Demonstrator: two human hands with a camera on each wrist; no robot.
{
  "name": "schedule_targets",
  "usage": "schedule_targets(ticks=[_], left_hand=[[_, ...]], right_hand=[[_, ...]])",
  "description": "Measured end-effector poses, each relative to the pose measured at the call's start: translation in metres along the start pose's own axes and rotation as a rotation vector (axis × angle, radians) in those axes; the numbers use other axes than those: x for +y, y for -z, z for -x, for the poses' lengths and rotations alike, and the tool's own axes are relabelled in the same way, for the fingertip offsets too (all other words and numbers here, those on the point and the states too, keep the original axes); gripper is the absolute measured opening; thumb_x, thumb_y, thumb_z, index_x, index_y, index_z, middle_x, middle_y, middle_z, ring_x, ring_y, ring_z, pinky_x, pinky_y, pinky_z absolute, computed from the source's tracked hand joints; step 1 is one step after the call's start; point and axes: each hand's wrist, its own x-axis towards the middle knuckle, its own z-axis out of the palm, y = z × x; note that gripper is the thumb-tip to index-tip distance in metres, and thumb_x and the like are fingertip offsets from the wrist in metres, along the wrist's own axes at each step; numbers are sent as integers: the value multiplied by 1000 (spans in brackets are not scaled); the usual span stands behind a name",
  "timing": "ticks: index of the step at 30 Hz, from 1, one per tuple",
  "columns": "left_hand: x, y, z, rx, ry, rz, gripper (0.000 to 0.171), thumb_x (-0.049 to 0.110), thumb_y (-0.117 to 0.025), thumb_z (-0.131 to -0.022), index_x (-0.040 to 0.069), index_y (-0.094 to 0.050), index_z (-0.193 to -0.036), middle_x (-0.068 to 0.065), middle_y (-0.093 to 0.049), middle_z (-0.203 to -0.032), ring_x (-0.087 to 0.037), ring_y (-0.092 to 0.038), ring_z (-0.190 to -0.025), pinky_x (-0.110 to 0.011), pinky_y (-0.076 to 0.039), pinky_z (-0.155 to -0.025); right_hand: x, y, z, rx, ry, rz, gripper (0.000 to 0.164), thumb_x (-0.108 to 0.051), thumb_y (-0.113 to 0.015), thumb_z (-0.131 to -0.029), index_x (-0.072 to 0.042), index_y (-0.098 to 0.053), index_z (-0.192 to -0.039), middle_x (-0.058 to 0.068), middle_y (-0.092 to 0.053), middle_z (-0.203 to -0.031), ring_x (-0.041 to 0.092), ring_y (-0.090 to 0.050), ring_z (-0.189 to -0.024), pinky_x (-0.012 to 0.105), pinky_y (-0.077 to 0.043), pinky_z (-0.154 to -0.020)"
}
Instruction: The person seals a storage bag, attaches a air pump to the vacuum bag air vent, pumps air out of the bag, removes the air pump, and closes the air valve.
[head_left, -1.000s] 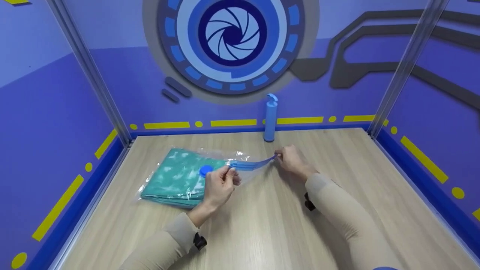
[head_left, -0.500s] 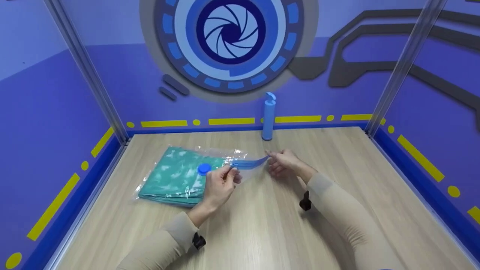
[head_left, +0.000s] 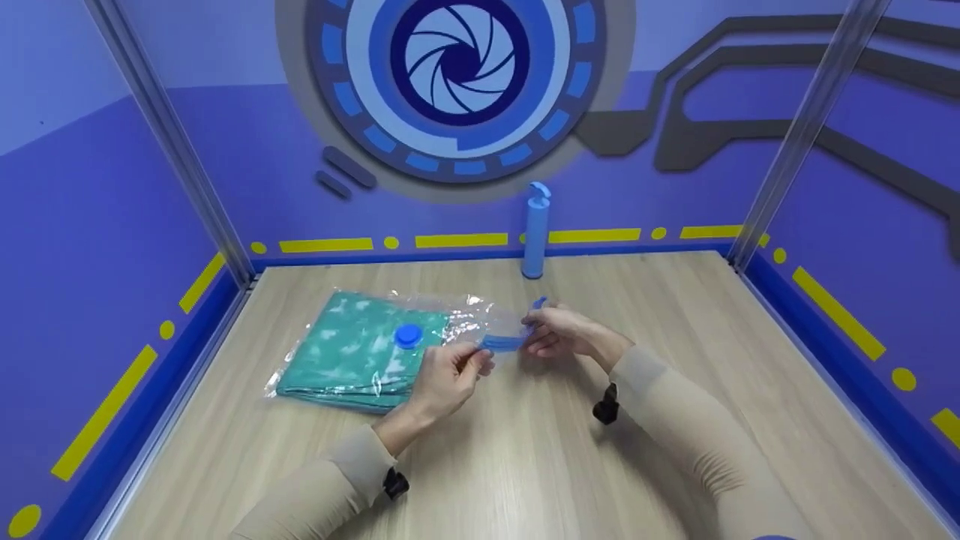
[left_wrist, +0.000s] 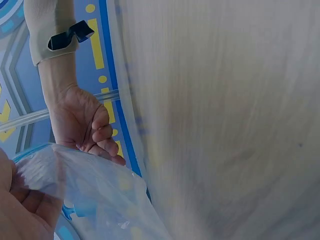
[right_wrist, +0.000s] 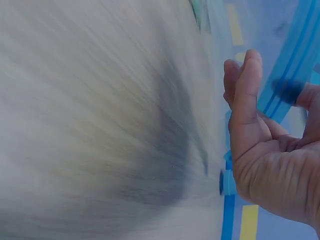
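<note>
A clear vacuum storage bag [head_left: 466,318] lies on the table with a folded teal-and-white cloth [head_left: 337,349] inside. A round blue valve [head_left: 408,336] sits on its upper face. Along the bag's right end runs a blue zip strip [head_left: 504,343], lifted off the table. My left hand [head_left: 442,379] pinches the near end of that edge; its wrist view shows the clear film [left_wrist: 100,175] hanging from the fingers. My right hand [head_left: 566,330] holds the strip farther along, thumb on one side and fingers on the other, as the right wrist view shows with the strip [right_wrist: 292,60].
Behind the right hand a blue hand pump [head_left: 535,238] stands upright near the back wall [head_left: 225,165]. Printed walls with metal corner posts [head_left: 180,157] bound the wooden table [head_left: 510,465] at the back and sides.
My left hand has shifted slightly right and nearer along the zip edge. The right hand has moved left towards it, and the strip between them is shorter, with its far end now sticking up.
</note>
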Motion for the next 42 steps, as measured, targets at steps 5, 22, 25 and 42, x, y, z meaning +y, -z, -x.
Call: schedule_targets(ticks=[5,22,25,42], left_hand=[[-1,-1,3,-75,-12,-33,16,14,-74,-108,3,-85,-105,-14,-86,-94,-20,-80,-77,-23,-64,-69],[-22,26,-5,49,3,-85,8,14,-81,-103,8,-86,-102,-7,-87,-92,-14,-79,-75,-27,-67,-72],[-27,40,-9,130,41,-132,8,11,-80,-103,6,-85,-103,-6,-85,-90,-14,-78,-76,-27,-67,-74],[-88,135,-6,162,556,-606,52,28,-74,-105,-4,-66,-146,-30,-73,-141,-52,-70,-131,-66,-58,-107]], right_hand=[[2,0,-1,15,-9,-4,18,-19,-66,-107,-2,-69,-113,3,-77,-81,10,-71,-63,21,-62,-60],[9,1,-4,26,7,-33,13,-7,-63,-109,-5,-54,-117,4,-71,-88,15,-71,-79,29,-61,-65],[11,2,-6,25,14,-27,14,-7,-63,-110,-4,-52,-119,5,-69,-90,16,-72,-80,30,-63,-67],[13,8,-3,56,33,7,11,-9,-71,-109,-9,-64,-100,-1,-72,-81,12,-71,-74,26,-61,-62]])
